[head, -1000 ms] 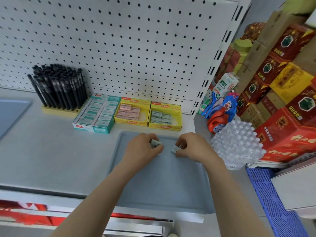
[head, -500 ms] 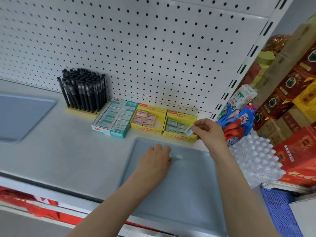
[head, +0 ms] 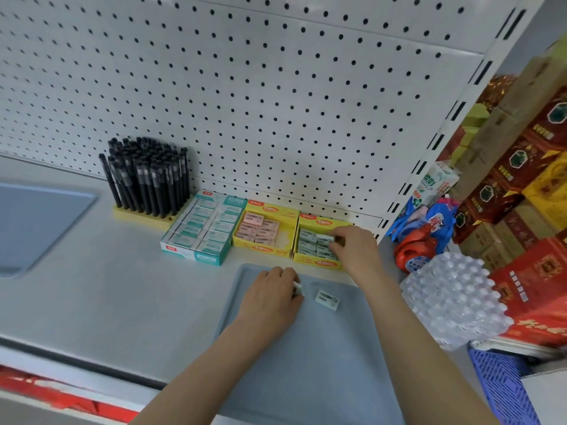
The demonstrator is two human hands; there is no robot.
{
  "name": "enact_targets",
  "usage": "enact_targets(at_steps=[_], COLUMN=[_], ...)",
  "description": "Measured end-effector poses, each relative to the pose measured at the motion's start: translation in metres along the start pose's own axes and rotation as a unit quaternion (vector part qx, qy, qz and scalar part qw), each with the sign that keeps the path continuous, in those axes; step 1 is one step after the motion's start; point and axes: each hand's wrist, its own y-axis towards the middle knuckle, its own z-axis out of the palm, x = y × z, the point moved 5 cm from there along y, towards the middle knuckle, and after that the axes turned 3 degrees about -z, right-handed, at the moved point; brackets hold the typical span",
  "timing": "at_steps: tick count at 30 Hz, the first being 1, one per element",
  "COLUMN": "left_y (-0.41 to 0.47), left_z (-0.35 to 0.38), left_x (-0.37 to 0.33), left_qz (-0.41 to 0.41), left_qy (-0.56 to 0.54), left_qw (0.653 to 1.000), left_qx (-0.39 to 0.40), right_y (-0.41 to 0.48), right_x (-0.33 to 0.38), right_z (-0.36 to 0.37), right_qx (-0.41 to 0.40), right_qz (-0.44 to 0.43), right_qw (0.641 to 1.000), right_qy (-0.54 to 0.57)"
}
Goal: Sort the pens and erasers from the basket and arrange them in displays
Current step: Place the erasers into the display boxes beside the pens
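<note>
head view: the right hand [head: 356, 250] reaches over the right yellow box [head: 319, 265] at the back of the shelf [head: 107, 289]. its fingers are curled and pinch a grey-green eraser [head: 329, 239] just above the rows of like erasers packed inside; whether it touches them i cannot tell. the left hand [head: 273, 294] sits low on the grey tray [head: 306, 369], fingers curled round a second eraser [head: 298, 289], of which only the pale end shows past the fingertips.

a loose eraser [head: 327, 299] lies flat on the tray just to the right of the left hand, apart from it, and in front of the right yellow box. its long axis runs roughly left to right, tipped a little toward the near right. the left hand is plainly the nearer one; the right hand is beyond it, over the box.

as i judge it, the coming move turns on that short gap. the box lies just behind the tray's far edge, up and right from the left hand, so the carry is brief for either hand.

left of that box stand a pink eraser box [head: 264, 231], a teal box [head: 202, 228] and the black pens [head: 147, 176] upright in a yellow holder [head: 141, 216], all against the pegboard [head: 245, 87].
</note>
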Motion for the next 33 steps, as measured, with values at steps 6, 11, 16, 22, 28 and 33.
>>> enact_targets(at_steps=[6, 11, 16, 22, 28, 33], left_y=[0.009, 0.010, 0.009, 0.006, 0.005, -0.002], left_z=[0.002, 0.003, -0.002, -0.014, -0.009, -0.017], left_x=[0.001, 0.002, 0.001, 0.009, 0.006, 0.004], left_qz=[0.016, 0.020, 0.014, -0.089, -0.170, -0.219], left_qy=[0.003, 0.009, -0.019, -0.248, -0.494, -0.624], left_qw=[1.000, 1.000, 1.000, 0.964, 0.853, 0.749], left_qx=[0.015, 0.007, 0.006, -0.027, 0.019, 0.043], right_y=[0.000, 0.003, -0.007, -0.049, -0.074, -0.072], right_x=[0.000, -0.001, 0.005, 0.021, 0.013, 0.007], right_z=[0.002, 0.006, -0.004, -0.023, 0.001, -0.006], right_qx=[-0.057, -0.054, -0.062, 0.114, 0.187, 0.143], right_qz=[0.001, 0.005, -0.018, -0.019, -0.022, 0.016], right_qw=[0.997, 0.998, 0.998, 0.992, 0.980, 0.974], right_qy=[0.055, 0.020, 0.003, 0.049, -0.062, 0.177])
